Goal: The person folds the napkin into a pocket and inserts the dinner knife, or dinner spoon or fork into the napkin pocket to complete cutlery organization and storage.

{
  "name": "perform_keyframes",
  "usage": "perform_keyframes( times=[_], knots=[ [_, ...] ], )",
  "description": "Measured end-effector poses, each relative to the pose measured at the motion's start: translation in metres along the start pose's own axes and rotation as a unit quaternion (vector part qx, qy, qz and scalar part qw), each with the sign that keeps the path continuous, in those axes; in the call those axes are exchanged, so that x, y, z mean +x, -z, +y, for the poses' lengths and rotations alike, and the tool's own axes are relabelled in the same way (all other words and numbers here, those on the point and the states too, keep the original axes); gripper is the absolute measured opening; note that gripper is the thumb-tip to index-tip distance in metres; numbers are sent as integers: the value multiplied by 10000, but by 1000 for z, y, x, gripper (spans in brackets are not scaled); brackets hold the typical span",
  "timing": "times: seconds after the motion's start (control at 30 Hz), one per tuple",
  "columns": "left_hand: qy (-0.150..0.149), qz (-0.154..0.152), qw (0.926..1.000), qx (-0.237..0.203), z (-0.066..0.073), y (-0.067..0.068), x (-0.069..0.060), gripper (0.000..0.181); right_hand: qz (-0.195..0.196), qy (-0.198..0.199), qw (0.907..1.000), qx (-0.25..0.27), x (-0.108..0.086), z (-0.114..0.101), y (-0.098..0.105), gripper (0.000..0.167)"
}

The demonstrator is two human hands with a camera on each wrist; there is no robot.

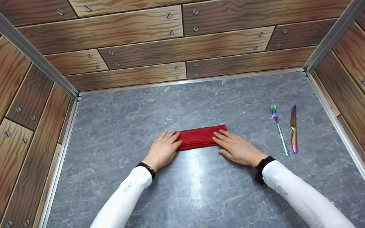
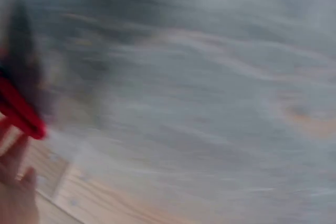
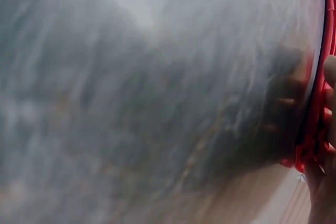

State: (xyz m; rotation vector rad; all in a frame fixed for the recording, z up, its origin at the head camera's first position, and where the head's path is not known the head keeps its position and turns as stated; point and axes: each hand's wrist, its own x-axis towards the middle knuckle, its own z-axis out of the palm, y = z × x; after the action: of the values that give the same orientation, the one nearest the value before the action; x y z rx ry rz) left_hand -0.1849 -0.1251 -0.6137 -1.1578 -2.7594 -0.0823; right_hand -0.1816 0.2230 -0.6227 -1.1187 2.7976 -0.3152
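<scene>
A red cloth [image 1: 198, 138], folded into a flat narrow strip with stacked layers along its near edge, lies on the grey marbled tabletop. My left hand [image 1: 163, 148] rests on its left end, fingers extended over the fabric. On the right end, my right hand [image 1: 240, 147] lies with fairly straight, spread fingers touching the top. In the left wrist view a blurred red cloth end [image 2: 21, 109] shows beside the fingers at the left edge. The right wrist view has the cloth [image 3: 316, 103] at its right edge, partly covered by fingers.
An iridescent fork [image 1: 279, 128] and a matching knife [image 1: 293, 129] lie side by side to the right of my right hand. Wood-patterned panels [image 1: 144, 47] with metal edging surround the grey surface [image 1: 122, 110] at the back and both sides.
</scene>
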Motion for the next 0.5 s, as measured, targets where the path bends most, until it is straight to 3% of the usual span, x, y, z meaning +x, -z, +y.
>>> perform_keyframes(
  times=[0.17, 0.3, 0.5],
  knots=[
    [314, -380, 9988, 64, 40, 4, 23, 61, 62, -151, 9998, -74, 0, -3, 1, 58],
    [599, -644, 9961, 97, 67, 1, 35, 56, 170, -164, 9997, -52, 1, -5, 0, 58],
    [829, -887, 9911, 548, 82, -6, 39, 46, 184, -180, 9997, 5, 0, -7, -2, 58]
  ],
)
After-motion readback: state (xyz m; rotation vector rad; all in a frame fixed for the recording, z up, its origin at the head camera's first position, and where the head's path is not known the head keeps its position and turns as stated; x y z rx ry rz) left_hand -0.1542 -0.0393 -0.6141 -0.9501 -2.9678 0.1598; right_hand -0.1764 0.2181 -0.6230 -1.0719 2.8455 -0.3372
